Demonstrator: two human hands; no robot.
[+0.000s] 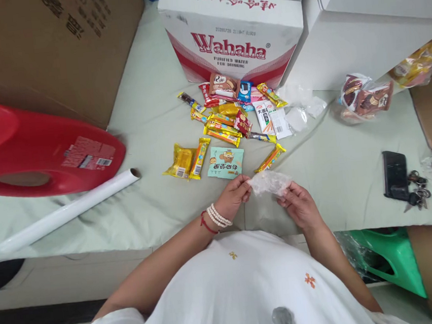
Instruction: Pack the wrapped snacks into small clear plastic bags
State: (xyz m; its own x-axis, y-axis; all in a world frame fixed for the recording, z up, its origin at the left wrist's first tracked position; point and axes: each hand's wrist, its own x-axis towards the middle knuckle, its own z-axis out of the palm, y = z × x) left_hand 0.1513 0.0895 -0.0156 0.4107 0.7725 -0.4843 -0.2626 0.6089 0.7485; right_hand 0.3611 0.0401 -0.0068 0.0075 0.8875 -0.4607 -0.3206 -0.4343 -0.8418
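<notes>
A crumpled clear plastic bag [269, 183] is stretched between my two hands, just above the table's front part. My left hand [238, 193], with white beads and a red string at the wrist, pinches the bag's left end. At its right end, my right hand [300, 205] grips it between thumb and fingers. Just beyond the bag lie a yellow snack stick [270, 158], a mint-green snack packet [225, 162] and a yellow-wrapped snack [180, 161] beside another stick [199, 158]. A pile of wrapped snacks [223, 125] spreads farther back.
A Wahaha water carton [232, 38] stands behind the pile, with clear bags [298, 113] to its right. A red jug [39, 148] and white roll [71, 211] lie left. Bagged snacks [364, 97], a black phone [395, 175] and keys [418, 191] are right; a green stool [393, 259] is below.
</notes>
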